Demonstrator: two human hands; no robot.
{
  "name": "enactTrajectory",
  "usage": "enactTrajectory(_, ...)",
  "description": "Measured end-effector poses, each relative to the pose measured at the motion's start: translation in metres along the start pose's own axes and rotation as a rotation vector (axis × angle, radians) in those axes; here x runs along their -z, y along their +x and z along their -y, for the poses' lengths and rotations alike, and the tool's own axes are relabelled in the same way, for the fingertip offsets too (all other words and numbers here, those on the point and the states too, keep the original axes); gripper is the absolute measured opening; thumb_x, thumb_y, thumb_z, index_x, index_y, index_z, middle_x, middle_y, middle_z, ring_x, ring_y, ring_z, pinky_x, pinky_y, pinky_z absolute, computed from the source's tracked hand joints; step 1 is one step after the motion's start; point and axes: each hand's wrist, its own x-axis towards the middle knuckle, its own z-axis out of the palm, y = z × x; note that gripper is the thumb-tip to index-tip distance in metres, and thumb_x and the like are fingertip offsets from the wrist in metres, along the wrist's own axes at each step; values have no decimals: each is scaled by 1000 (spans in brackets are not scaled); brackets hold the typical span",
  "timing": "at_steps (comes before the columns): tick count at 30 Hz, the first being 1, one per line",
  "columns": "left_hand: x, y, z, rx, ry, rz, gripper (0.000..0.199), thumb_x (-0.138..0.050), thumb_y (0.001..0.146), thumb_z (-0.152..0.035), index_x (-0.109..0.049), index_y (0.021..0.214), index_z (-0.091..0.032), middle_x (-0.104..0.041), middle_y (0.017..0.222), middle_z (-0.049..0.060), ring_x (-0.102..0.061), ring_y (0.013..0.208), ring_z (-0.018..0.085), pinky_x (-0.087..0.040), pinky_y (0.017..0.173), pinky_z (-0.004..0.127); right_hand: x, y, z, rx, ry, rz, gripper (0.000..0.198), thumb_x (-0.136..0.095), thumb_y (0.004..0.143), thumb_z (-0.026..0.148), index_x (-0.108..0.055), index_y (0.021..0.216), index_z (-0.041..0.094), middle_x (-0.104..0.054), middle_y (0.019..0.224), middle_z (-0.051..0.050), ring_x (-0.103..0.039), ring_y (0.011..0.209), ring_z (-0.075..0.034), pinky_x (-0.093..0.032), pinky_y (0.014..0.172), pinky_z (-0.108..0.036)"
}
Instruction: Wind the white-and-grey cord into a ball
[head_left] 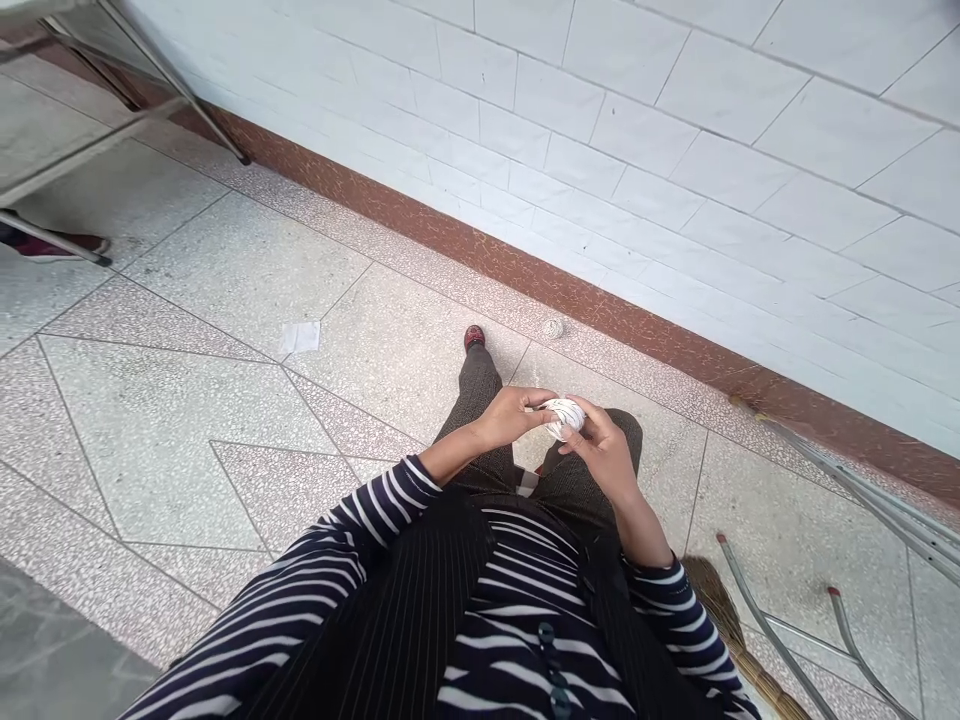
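Observation:
A small ball of white cord (565, 416) is held over my lap between both hands, its strands wound round and round. My left hand (511, 415) grips it from the left, with thumb and fingertips on its near side. From the right, my right hand (606, 450) curls its fingers around the ball. The palms hide part of the cord. On the floor near the wall lies a second whitish round bundle (552, 328), which looks like another wound ball.
A white paper (301, 337) lies on the tiled floor at left. The metal-legged table (172, 105) stands upper left, with another person's shoe (64, 245) beneath it. At lower right are a straw broom (750, 670) and metal tube legs (780, 620). A tiled wall (637, 130) rises ahead.

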Motion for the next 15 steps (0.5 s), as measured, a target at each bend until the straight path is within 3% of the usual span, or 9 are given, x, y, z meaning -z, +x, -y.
enactTrajectory(6, -8, -2, 2, 28, 45, 0, 30, -68, 86, -40, -74, 97, -13, -67, 80, 0, -59, 79, 15, -43, 73, 21, -4, 6, -19, -38, 248, -160, 42, -86, 68, 39, -77, 104, 21, -73, 96, -4, -65, 79, -18, -63, 58, -31)
enactTrajectory(12, -10, 5, 12, 115, -318, 140, 46, -80, 76, -42, -72, 111, -13, -74, 106, 8, -66, 97, 19, -48, 90, 28, 4, 5, -25, -136, 378, -201, 41, -91, 56, 42, -80, 88, 18, -74, 83, -5, -67, 70, -19, -60, 51, -31)
enactTrajectory(15, -2, 10, 13, 122, -340, 162, 45, -81, 76, -41, -73, 109, -13, -74, 109, 10, -67, 100, 19, -47, 96, 31, 7, 4, -25, -155, 405, -186, 43, -91, 56, 45, -80, 88, 17, -75, 86, -7, -68, 69, -19, -59, 49, -29)
